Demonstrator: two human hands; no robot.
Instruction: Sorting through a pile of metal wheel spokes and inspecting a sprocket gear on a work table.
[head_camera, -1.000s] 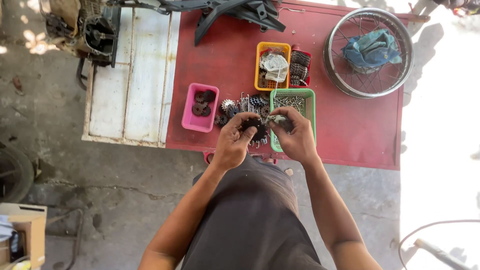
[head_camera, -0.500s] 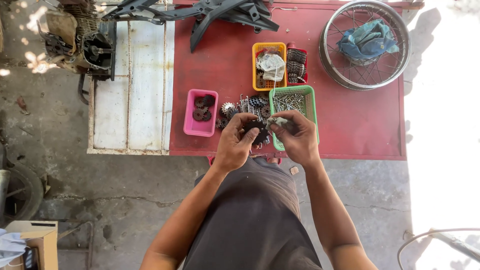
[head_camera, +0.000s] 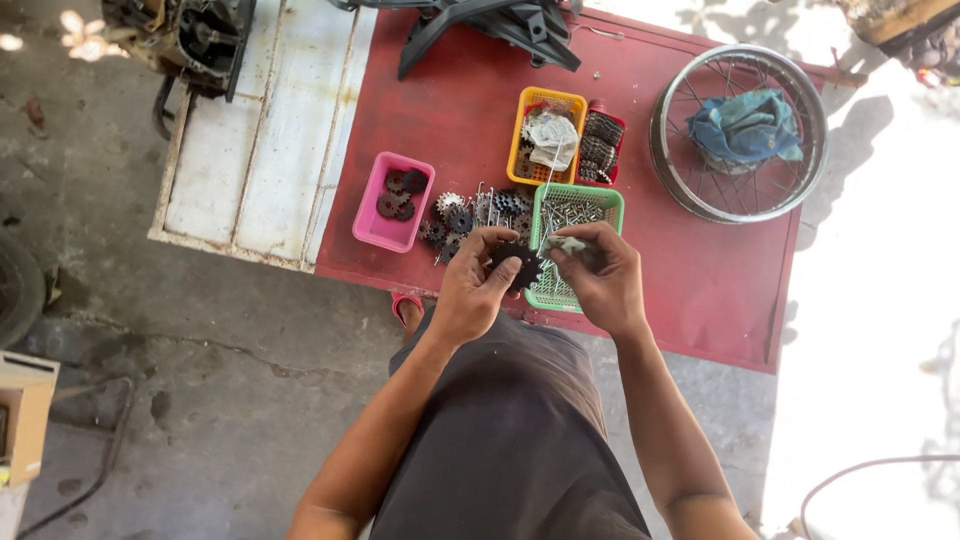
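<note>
My left hand (head_camera: 475, 288) grips a dark toothed sprocket (head_camera: 518, 264) over the front edge of a red table (head_camera: 690, 270). My right hand (head_camera: 603, 275) pinches a small grey rag (head_camera: 568, 244) against the sprocket's right side. Just beyond the hands lies a green basket (head_camera: 608, 200) of metal spokes and a loose pile of sprockets (head_camera: 460, 218). A pink tray (head_camera: 372, 225) with dark gears stands to the left of the pile.
A yellow basket (head_camera: 520, 130) with a crumpled cloth and a red tray of chain (head_camera: 603, 140) sit further back. A spoked wheel rim (head_camera: 738, 132) holds a blue cloth at the right. Black plastic panels (head_camera: 480, 25) lie at the far edge. A white board (head_camera: 250, 150) adjoins the table's left.
Both hands stay together on the sprocket and rag, shifting only slightly. The view has drifted a little to the right.
</note>
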